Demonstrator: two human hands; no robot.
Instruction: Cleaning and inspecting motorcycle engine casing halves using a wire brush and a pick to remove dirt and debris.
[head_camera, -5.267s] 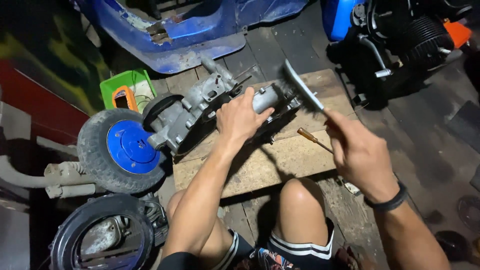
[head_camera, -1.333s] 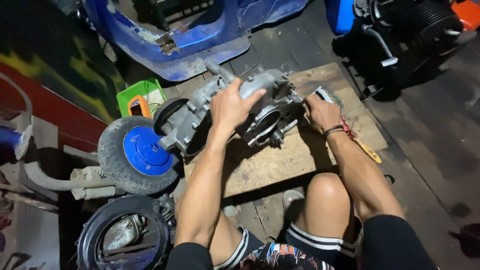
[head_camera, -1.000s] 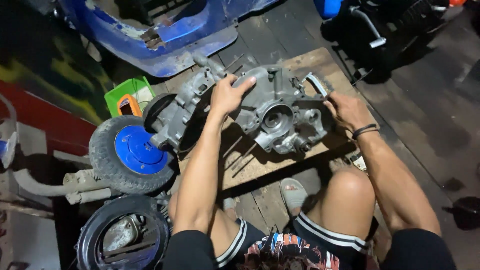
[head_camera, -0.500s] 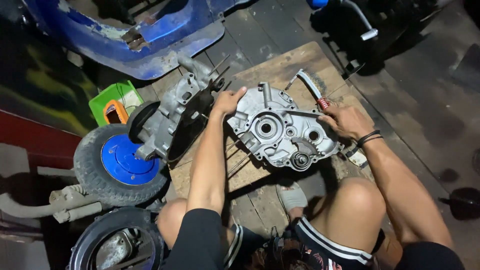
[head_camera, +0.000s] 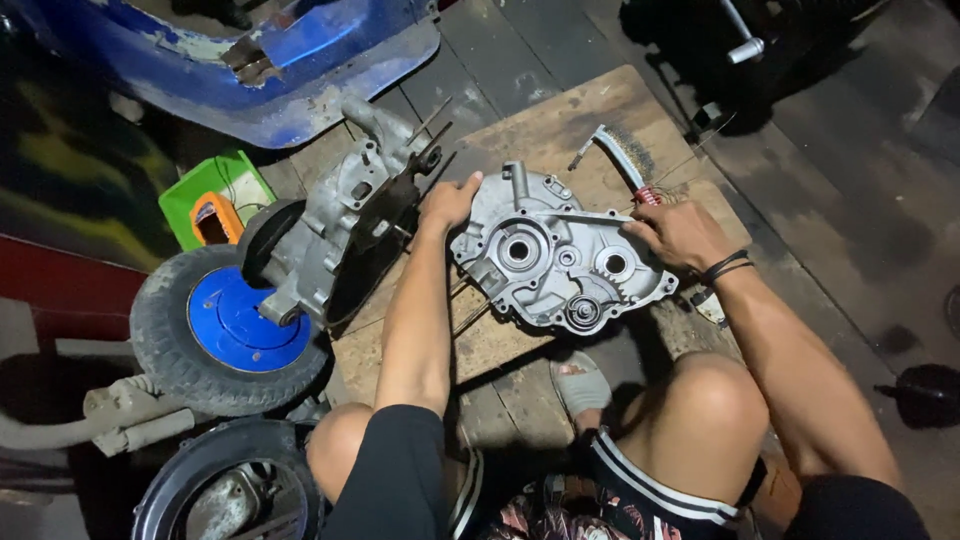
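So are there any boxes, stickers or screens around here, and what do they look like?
Green box: on the floor left of the wooden board, behind the blue-hubbed wheel; squarish, bright green with an orange and white front panel.
No signs or screens show anywhere.

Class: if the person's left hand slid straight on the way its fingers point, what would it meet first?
Probably the upright grey engine casing half, just beyond the left hand; depth is unclear.

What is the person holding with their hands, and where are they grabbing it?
Both hands hold the grey metal engine case half lying on the wooden board. The left hand grips its upper-left edge; the right hand grips its upper-right edge.
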